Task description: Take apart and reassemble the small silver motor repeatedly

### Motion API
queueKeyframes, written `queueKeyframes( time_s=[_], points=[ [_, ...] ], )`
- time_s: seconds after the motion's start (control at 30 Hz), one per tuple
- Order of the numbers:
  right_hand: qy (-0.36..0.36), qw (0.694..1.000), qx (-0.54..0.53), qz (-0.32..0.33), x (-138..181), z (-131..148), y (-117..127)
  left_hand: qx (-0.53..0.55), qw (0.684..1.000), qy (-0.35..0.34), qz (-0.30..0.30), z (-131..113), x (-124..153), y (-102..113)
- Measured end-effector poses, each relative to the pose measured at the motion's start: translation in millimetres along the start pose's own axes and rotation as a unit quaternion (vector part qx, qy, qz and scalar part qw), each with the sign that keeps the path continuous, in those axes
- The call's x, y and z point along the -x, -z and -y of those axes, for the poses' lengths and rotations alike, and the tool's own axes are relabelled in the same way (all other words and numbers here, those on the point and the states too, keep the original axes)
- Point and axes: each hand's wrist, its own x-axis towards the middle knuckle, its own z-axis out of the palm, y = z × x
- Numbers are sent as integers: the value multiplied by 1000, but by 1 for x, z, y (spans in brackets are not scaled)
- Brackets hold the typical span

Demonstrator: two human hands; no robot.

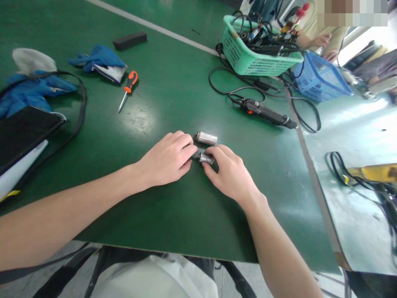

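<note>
Both my hands rest on the green table (pixel 173 215) near its middle. My left hand (pixel 167 159) and my right hand (pixel 228 171) meet over a small grey metal cylinder (pixel 205 157), each with curled fingers pinching one end of it. A second, longer silver cylinder (pixel 206 138) lies free on the table just beyond my fingertips.
An orange-handled screwdriver (pixel 127 89) and blue gloves (pixel 99 60) lie at the back left, a black pad (pixel 21 132) at the left edge. A corded electric screwdriver (pixel 266 114), a green basket (pixel 251 54) and a blue basket (pixel 319 78) stand at the back right. Another person's hands (pixel 322 41) work there.
</note>
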Motion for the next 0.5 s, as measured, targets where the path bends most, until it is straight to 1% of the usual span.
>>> queueKeyframes(
  time_s=[0.2, 0.5],
  points=[
    [13, 1000, -15, -10, 0, 2, -1, -16, 1000, -12, 15, 2, 0, -1],
    [30, 999, -29, -15, -1, 7, -1, -15, 999, -30, 6, 3, 0, -2]
  ],
)
